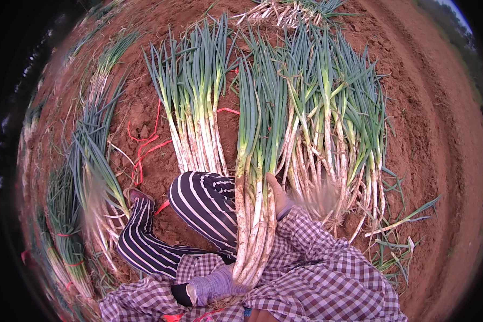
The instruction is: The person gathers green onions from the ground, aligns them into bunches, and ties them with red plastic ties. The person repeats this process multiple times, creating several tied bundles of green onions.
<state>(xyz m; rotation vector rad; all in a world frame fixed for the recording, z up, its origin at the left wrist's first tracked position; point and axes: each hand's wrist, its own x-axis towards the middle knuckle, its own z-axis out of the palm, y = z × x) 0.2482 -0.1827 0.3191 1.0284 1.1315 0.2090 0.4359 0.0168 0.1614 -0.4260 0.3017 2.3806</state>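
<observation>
A small bunch of green onions (255, 209) lies along my lap, white stalks toward me and green tops pointing away. Wrapped around its root ends is my left hand (217, 285), in a purple knit glove. My right hand (279, 197) grips the same stalks from the right side, higher up; most of its fingers are hidden behind them. Beyond my striped knee rests a neater row of green onions (201, 133). To the right spreads a large pile of green onions (330, 133) with dirty roots.
Red plastic ties (145, 145) lie on the brown soil (418, 133) left of the row. Further left are loose onions (92, 149) and bundles bound with red ties (70, 245). Another onion heap (281, 14) lies at the far end. Leaf scraps (394, 253) litter the right.
</observation>
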